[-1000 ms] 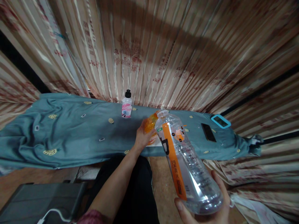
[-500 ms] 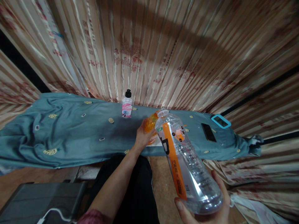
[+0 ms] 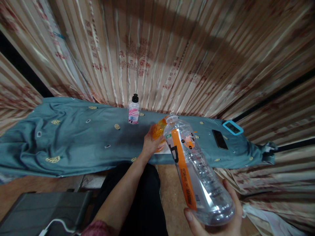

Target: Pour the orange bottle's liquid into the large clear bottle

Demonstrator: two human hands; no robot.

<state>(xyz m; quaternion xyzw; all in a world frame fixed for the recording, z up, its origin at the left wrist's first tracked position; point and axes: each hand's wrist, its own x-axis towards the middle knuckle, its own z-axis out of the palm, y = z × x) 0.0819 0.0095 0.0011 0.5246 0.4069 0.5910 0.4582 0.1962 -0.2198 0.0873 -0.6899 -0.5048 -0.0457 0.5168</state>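
My right hand (image 3: 216,219) is closed around the base of a large clear plastic bottle (image 3: 197,170) with an orange and grey label. The bottle is tilted, its open neck pointing away and to the left, and it looks empty. Closed around an orange see-through container (image 3: 158,128), my left hand (image 3: 150,141) is at the bottle's mouth. The neck overlaps the orange container's upper part; whether they touch I cannot tell. Below it a white and orange printed piece (image 3: 162,148) shows, partly hidden by the hand and the bottle.
A clear bottle with a pink label and black cap (image 3: 134,111) stands toward the back of the cloth-covered table (image 3: 73,141). On the right lie a dark phone (image 3: 220,139) and a blue-framed digital display (image 3: 232,127). Patterned curtains (image 3: 152,59) hang behind. A grey case-like surface (image 3: 44,213) with a white cable is lower left.
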